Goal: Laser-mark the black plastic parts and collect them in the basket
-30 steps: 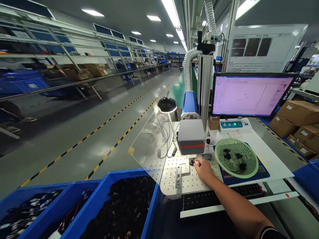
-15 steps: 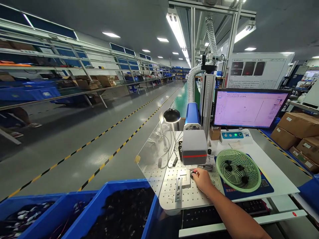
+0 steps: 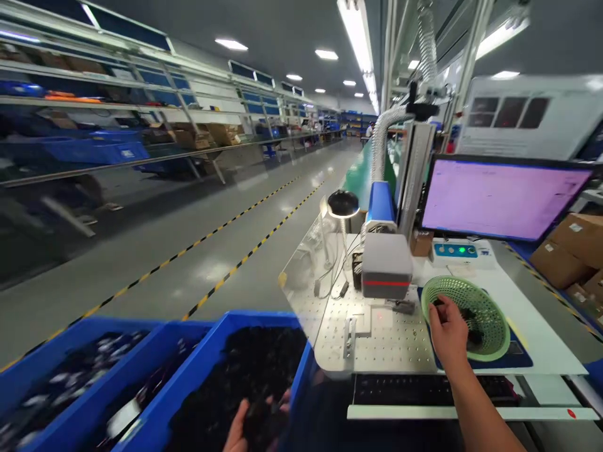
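Note:
My right hand (image 3: 450, 333) reaches over the left rim of a light green plastic basket (image 3: 502, 333). Its fingers are closed on a small black part (image 3: 438, 302), mostly hidden by the fingertips. Other black parts (image 3: 475, 337) lie inside the basket. Low in the view, my left hand (image 3: 239, 428) is in a blue bin (image 3: 226, 326) heaped with black pieces (image 3: 264, 351). Its thumb and fingertips curl round a dark handful, blurred by motion, so single pieces do not show.
A grey marking head (image 3: 387, 263) with a red stripe hangs above a perforated metal plate (image 3: 391, 351). A monitor (image 3: 504, 198) stands behind the basket. The keyboard (image 3: 405, 390) sits under the table edge. A clear sheet and a lamp (image 3: 343, 204) are at the plate's left.
My right hand has moved right, from the plate under the marking head to the green basket, with a black part. My left hand has come into view in the blue bin. The camera view has shifted.

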{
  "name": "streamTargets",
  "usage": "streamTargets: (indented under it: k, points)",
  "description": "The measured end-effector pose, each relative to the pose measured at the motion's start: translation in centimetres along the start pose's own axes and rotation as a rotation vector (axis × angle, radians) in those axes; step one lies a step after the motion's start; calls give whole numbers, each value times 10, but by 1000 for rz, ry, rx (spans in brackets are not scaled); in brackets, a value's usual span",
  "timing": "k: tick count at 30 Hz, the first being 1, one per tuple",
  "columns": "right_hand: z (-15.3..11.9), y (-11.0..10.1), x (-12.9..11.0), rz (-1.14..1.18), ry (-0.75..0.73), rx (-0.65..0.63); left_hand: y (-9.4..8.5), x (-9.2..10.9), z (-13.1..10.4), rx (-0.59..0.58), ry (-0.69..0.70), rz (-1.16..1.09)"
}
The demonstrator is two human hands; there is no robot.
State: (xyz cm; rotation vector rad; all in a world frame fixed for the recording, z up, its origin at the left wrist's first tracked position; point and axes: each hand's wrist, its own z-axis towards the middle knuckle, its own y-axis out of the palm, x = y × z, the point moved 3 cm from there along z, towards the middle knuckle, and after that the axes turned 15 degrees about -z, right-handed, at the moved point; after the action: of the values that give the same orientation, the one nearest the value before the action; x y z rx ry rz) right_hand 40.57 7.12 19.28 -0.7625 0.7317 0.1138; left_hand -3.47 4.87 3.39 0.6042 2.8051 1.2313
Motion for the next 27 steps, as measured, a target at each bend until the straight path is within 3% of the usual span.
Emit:
streamTargets:
  k: [2, 5, 7, 9, 17, 21, 27]
  points:
    - [-27, 3, -20, 56, -104, -151, 24, -24, -23, -28, -39, -33]
    - [-79, 15, -60, 178, -319, -557, 53, -55, -41, -119, -187, -52]
    - [-109, 21, -81, 240, -410, -799, 61, -68, -44, -162, -229, -52]
    - [-129, 24, -94, 281, -457, -946, 62, -79, -44, -198, -264, -30]
    - [-140, 30, -98, 368, -478, -1046, 65, -106, -45, -225, -324, 68]
    - [-143, 34, -93, 423, -414, -1102, 66, -112, -45, -227, -322, 85]
    - [-139, 30, -91, 413, -367, -1159, 56, -109, -40, -141, -299, 113]
